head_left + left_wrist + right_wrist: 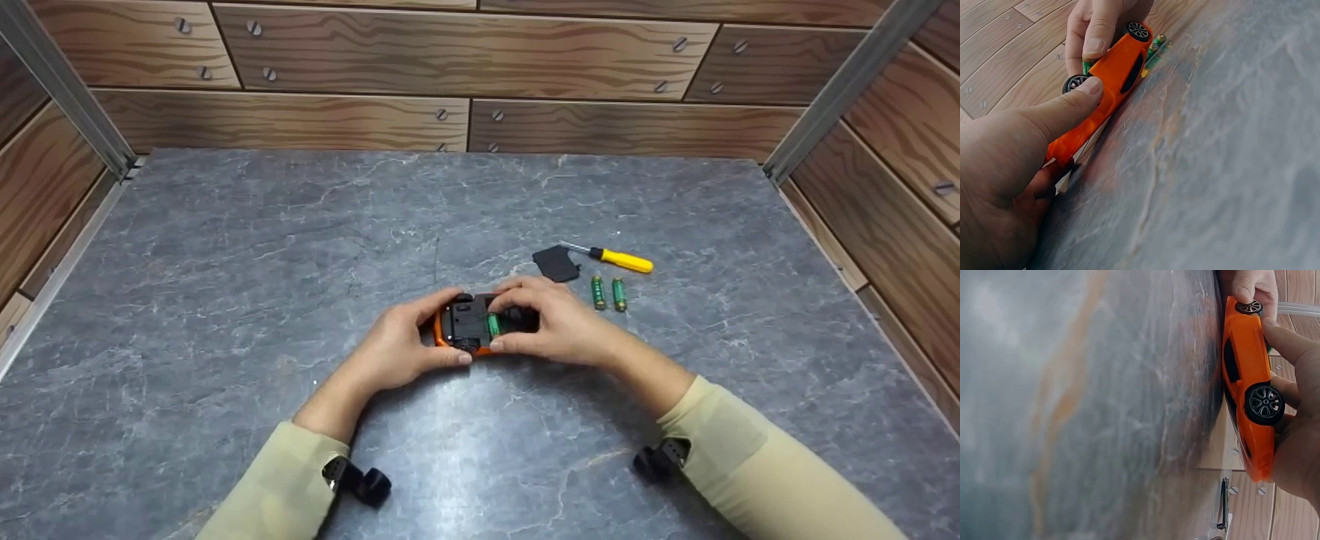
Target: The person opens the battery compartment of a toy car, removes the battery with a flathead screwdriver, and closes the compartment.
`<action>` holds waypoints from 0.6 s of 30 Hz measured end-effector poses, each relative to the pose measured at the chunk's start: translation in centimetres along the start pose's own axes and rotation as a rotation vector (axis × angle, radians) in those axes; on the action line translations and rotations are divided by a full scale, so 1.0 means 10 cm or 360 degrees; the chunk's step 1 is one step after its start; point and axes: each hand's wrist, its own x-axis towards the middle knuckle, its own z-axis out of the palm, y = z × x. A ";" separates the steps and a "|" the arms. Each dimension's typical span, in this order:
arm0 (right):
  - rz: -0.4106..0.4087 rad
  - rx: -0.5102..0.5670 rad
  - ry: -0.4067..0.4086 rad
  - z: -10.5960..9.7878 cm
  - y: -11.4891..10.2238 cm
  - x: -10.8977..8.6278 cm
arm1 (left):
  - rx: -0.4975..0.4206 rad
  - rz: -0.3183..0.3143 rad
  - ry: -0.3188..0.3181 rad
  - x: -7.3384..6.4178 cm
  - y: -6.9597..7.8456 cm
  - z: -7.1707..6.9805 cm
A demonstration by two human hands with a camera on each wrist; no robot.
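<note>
An orange toy car [469, 321] lies upside down on the table, its black underside facing up. My left hand [396, 343] grips one end of it, thumb on the near side by a wheel [1075, 82] and fingers on the far side. Over the underside, my right hand [559, 321] pinches a green battery [493, 324] between thumb and fingers, at the car's battery compartment. The right palm and fingers cover part of that compartment. From the right wrist view, the orange side of the car and its spoked wheel [1264, 403] show below the right hand.
Two green batteries [598, 292] stand apart from the car, lying side by side to the right. Behind them are a black battery cover [556, 264] and a screwdriver with a yellow handle [627, 261]. Wood-patterned panels [465, 52] border the grey marbled table [262, 225].
</note>
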 end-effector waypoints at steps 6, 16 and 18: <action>-0.0041 0.0085 0.0042 0.00 0.02 -0.01 | -0.0013 0.0013 0.0009 0.00 0.00 0.00; -0.0103 0.0243 0.0210 -0.05 0.03 -0.06 | -0.0043 0.0000 0.0011 0.00 0.01 -0.01; -0.0105 0.0260 0.0248 -0.08 0.03 -0.08 | -0.0039 0.0002 0.0011 0.00 0.00 -0.01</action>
